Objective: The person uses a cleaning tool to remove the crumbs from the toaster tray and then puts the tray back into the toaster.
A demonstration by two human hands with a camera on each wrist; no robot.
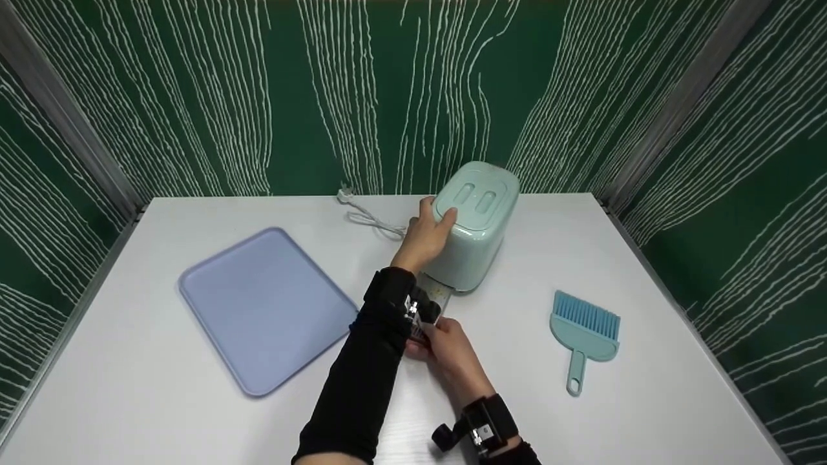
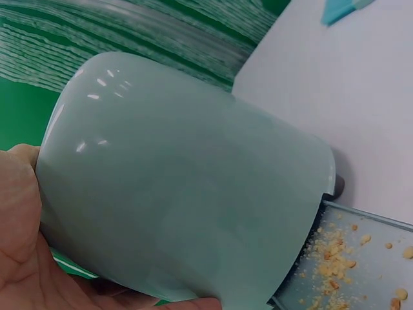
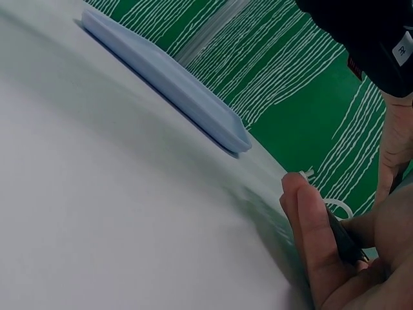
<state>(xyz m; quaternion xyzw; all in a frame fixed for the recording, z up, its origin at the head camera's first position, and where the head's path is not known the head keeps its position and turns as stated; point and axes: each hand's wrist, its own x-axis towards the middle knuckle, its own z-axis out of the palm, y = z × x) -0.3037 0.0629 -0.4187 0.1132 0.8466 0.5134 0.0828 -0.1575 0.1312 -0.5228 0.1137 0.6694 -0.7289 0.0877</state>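
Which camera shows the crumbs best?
The left wrist view: the crumbs show large and distinct on the crumb tray sticking out of the toaster. The head view shows them only as tiny specks; the right wrist view shows none.

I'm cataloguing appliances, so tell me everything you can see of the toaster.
The toaster is glossy mint green, apparently plastic, with rounded corners and two oblong shapes in its top. It sits toward the back of the white table, a dark foot showing at its base. The left hand grips its upper part. A crumb-strewn tray, held by the right hand, juts from its base. Any tilt is unclear.
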